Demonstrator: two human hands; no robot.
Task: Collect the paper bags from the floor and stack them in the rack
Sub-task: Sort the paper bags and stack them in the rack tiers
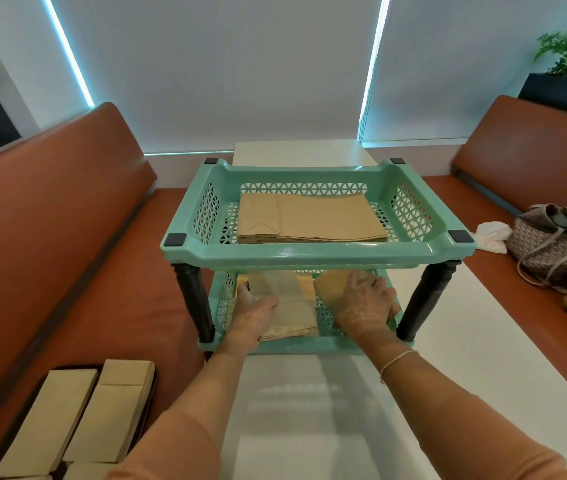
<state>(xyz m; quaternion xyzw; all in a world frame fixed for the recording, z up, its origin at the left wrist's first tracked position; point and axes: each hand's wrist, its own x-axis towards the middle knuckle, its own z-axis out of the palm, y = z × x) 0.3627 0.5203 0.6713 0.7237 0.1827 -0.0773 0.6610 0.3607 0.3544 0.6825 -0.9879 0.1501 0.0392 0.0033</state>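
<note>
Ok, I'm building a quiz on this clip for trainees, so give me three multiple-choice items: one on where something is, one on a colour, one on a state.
1. Where are both hands working?
A. in the top tray
B. in the lower tray
C. on the bench

2. What colour are the rack's trays?
A. mint green
B. red
C. white

3. What is the left hand doing?
A. hanging idle
B. pointing at the blinds
C. gripping a stack of paper bags

Key:
1 B, since the left hand and right hand reach under the top tray into the lower tray.
2 A, both trays of the rack show it.
3 C, its thumb lies over the stack of paper bags.
</note>
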